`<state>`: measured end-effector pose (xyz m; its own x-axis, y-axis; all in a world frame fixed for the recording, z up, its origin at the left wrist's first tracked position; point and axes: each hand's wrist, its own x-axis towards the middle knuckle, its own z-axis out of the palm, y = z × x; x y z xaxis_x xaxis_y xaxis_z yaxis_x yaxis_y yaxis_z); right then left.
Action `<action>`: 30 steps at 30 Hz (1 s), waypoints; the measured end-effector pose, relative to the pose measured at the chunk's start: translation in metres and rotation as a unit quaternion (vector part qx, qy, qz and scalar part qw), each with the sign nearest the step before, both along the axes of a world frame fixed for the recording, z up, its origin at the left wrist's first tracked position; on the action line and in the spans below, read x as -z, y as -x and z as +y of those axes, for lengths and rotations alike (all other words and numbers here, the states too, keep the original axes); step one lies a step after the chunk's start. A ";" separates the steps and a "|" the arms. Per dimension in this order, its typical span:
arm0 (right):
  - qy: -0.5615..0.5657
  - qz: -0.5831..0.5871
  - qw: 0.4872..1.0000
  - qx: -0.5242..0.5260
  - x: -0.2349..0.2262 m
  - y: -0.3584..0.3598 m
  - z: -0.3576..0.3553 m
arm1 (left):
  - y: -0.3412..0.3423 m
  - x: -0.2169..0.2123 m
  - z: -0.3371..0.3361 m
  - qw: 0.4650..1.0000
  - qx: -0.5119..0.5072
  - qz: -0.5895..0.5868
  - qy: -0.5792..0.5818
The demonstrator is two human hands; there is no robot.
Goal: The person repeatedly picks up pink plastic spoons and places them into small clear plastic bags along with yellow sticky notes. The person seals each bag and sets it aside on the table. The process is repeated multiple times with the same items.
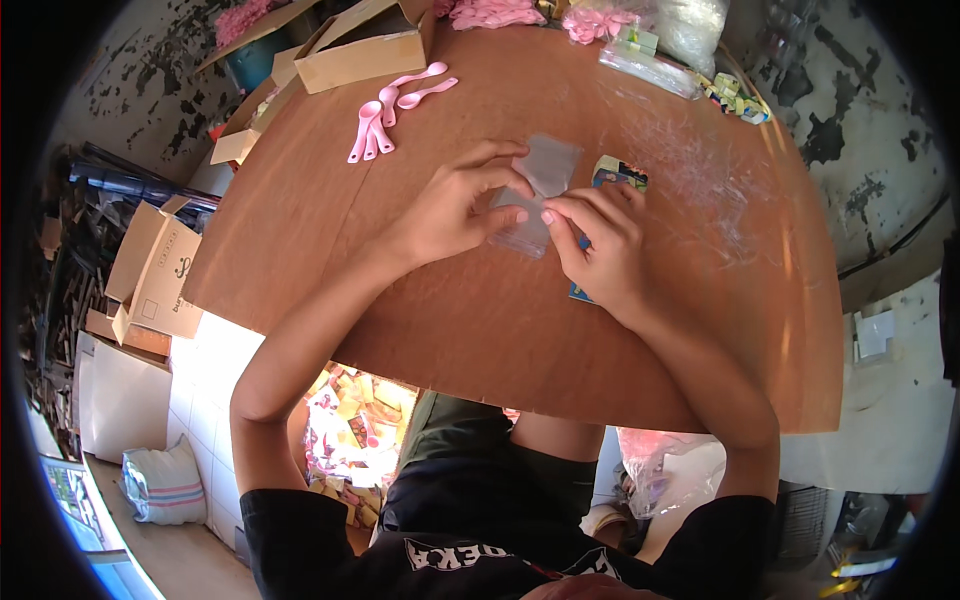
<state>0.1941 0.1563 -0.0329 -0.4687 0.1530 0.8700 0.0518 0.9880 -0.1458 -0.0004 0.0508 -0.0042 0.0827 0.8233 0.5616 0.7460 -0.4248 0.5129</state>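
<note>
A small clear plastic bag (553,165) is between my hands above the brown tabletop (450,320). My right hand (605,240) pinches its edge between thumb and fingertips. My left hand (465,205) has its thumb and curled fingers around the bag's left side, the thumb lying against the film. Whether this is one bag or overlapping ones, I cannot tell. Partly hidden beneath my right hand is a dark blue printed card (620,172). Farther left lie two nested sets of pink measuring spoons (370,130), fanned out on the table.
Open cardboard boxes (365,55) stand at the far left edge. Bagged pink items (497,12) and clear plastic packs (650,72) line the back. Loose transparent film (700,180) covers the right side. Below the table's near edge sits a box of colourful printed pieces (360,420).
</note>
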 end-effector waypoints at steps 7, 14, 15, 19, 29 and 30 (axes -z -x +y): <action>0.052 0.023 0.987 -0.150 -0.031 -0.021 -0.014 | 0.008 -0.013 -0.036 0.991 -0.058 -0.120 0.023; -0.009 0.199 0.909 -0.366 -0.091 -0.090 -0.123 | -0.007 -0.014 -0.114 0.957 -0.075 -0.273 -0.060; 0.010 0.231 0.886 -0.401 -0.099 -0.104 -0.144 | -0.014 -0.023 -0.121 0.960 -0.058 -0.272 -0.024; 0.034 0.439 0.643 -0.626 -0.136 -0.065 -0.189 | -0.023 -0.010 -0.143 0.946 -0.056 -0.316 -0.055; 0.543 0.070 0.548 -0.632 -0.150 -0.106 -0.224 | -0.044 0.002 -0.157 0.926 -0.008 -0.369 -0.079; 0.558 0.056 0.539 -0.628 -0.153 -0.106 -0.228 | -0.045 0.003 -0.157 0.924 -0.008 -0.375 -0.077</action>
